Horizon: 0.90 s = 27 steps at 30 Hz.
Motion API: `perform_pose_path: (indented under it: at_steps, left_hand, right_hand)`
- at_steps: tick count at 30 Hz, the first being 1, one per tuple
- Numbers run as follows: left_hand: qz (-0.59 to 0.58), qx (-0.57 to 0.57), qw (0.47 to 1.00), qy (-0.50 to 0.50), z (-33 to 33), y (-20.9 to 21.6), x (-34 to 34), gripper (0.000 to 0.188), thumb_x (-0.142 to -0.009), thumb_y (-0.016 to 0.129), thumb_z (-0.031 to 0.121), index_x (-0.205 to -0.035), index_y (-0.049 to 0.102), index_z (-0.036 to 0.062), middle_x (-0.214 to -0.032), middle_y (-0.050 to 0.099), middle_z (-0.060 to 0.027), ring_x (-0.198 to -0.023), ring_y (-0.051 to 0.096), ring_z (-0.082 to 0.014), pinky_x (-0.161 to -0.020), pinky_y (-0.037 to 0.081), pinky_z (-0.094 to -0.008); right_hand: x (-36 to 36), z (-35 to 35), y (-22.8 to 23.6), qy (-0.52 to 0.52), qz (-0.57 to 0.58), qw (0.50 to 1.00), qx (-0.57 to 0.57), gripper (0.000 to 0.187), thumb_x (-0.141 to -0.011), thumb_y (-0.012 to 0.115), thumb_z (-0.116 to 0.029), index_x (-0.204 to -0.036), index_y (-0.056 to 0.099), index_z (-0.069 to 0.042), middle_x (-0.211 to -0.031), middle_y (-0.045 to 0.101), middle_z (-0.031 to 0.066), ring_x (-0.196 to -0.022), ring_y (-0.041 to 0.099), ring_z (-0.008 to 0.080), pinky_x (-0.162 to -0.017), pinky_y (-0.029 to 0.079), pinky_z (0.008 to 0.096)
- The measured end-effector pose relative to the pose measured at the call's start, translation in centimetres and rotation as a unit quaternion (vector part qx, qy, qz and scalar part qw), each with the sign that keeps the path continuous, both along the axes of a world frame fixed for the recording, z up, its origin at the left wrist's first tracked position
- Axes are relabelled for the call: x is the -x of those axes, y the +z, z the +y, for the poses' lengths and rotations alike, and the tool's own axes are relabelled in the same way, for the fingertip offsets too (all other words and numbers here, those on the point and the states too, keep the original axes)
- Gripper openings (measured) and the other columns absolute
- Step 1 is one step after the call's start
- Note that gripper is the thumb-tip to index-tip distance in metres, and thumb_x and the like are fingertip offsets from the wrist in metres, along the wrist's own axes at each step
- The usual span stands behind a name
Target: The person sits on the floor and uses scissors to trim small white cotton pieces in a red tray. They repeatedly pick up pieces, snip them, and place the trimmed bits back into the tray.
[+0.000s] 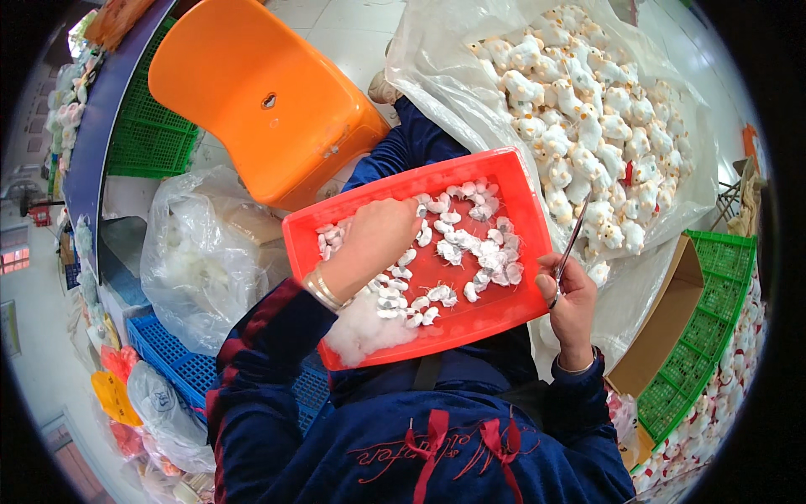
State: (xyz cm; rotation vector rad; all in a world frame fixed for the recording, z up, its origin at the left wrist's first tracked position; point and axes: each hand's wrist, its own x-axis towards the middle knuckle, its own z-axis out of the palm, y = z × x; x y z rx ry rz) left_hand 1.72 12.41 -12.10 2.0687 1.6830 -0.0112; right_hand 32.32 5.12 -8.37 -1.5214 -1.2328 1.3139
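A red plastic tray rests across my lap, holding many small white plush pieces with loose threads. A tuft of white stuffing lies in its near left corner. My left hand reaches over the tray, its fingers pinched at a small white plush piece near the far side. Just off the tray's right edge, my right hand grips slim metal forceps by the finger loops. Their tips point away from me, over the plastic bag; whether the jaws meet is too small to tell.
A large clear bag of white plush toys spreads at the far right. An orange chair stands at the far left, beside a clear bag of stuffing. Green crates and a cardboard box are at right, a blue crate at left.
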Motion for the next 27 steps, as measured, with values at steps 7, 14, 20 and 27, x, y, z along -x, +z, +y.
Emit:
perform_pose_path:
  at_steps: [7,14,20,27]
  left_hand:
    - [0.003,0.019,1.000,0.012,0.1,-0.8,1.3,0.020,-0.086,0.066,0.021,-0.090,0.072,0.0023,-0.083,0.071,-0.0213,-0.079,0.071,-0.0367,-0.072,0.056,-0.0504]
    - [-0.203,0.057,0.966,0.148,-1.4,3.3,5.2,0.019,-0.086,0.067,0.018,-0.091,0.072,0.0003,-0.085,0.071,-0.0214,-0.083,0.070,-0.0369,-0.074,0.054,-0.0448]
    - [-0.159,-0.017,0.986,0.056,-0.8,1.0,2.3,0.019,-0.089,0.067,0.020,-0.092,0.073,0.0016,-0.085,0.072,-0.0199,-0.083,0.072,-0.0367,-0.074,0.056,-0.0465]
    - [0.002,0.025,0.999,-0.022,0.5,-2.0,0.3,0.021,-0.086,0.068,0.022,-0.088,0.069,0.0015,-0.089,0.072,-0.0202,-0.087,0.070,-0.0403,-0.075,0.054,-0.0518]
  right_hand:
    - [0.0,-0.2,0.2,0.006,-0.021,1.000,-0.001,0.028,-0.088,0.080,-0.018,-0.108,0.068,-0.001,-0.081,0.059,-0.0079,-0.072,0.046,0.0009,-0.064,0.037,0.0174]
    - [0.1,0.0,0.3,0.011,-0.022,1.000,0.006,0.029,-0.089,0.079,-0.017,-0.108,0.067,0.000,-0.085,0.061,-0.0065,-0.074,0.050,0.0015,-0.065,0.040,0.0179]
    - [0.4,0.3,0.3,0.010,-0.014,1.000,0.005,0.029,-0.089,0.080,-0.015,-0.110,0.067,0.000,-0.090,0.062,-0.0046,-0.078,0.052,0.0018,-0.068,0.043,0.0182]
    - [0.4,-0.1,0.2,0.007,-0.056,0.998,-0.009,0.027,-0.087,0.081,-0.016,-0.107,0.069,-0.002,-0.083,0.060,-0.0074,-0.071,0.046,0.0011,-0.062,0.036,0.0186]
